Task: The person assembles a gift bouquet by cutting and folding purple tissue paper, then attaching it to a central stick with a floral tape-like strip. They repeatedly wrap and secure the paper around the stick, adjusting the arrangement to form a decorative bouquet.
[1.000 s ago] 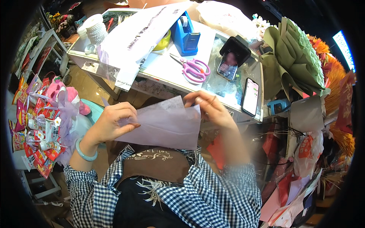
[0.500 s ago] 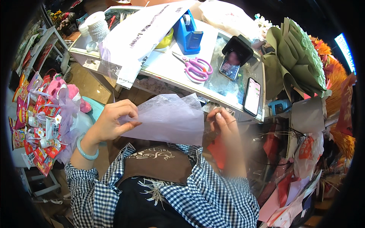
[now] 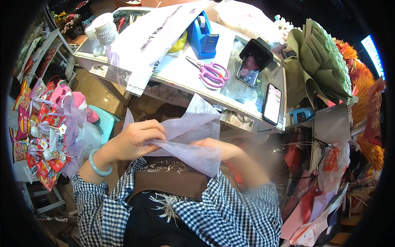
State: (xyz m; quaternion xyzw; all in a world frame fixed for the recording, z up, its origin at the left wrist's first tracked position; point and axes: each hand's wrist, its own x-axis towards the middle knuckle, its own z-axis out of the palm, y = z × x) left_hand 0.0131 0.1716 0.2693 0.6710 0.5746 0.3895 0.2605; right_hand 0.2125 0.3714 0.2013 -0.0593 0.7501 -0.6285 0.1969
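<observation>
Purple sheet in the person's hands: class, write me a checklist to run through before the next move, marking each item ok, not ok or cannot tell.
1. Left hand gripping the purple sheet: ok, pinched between thumb and fingers.
2. Right hand gripping it: cannot tell, the fingertips are hidden by the sheet.
3. Sheet flat and smooth: not ok, it is folded and gathered between the hands.
4. Scissors out of the hands: ok, lying on the table.
5. Tape dispenser on the table: ok.
6. Flat-lying phone well away from the table's edge: not ok, it lies close to it.
</observation>
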